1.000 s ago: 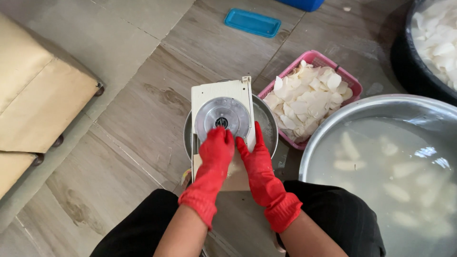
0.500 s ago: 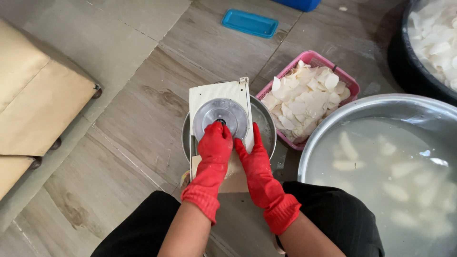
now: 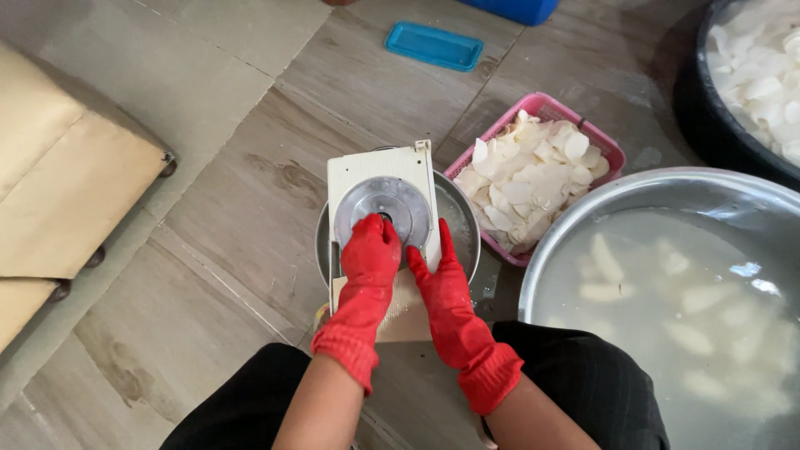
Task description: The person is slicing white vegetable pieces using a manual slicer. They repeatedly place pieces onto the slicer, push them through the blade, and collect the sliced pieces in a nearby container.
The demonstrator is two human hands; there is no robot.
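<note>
Red-gloved, my left hand (image 3: 371, 254) presses closed onto the slicer (image 3: 382, 218), its fingers bunched over the round metal disc (image 3: 385, 208); whether anything sits under them I cannot tell. My right hand (image 3: 443, 283) lies flat and open against the slicer's right edge, and the slicer rests across a bowl (image 3: 463, 227) just left of the pink basket (image 3: 604, 150). Since half a second ago, neither hand has shifted noticeably.
</note>
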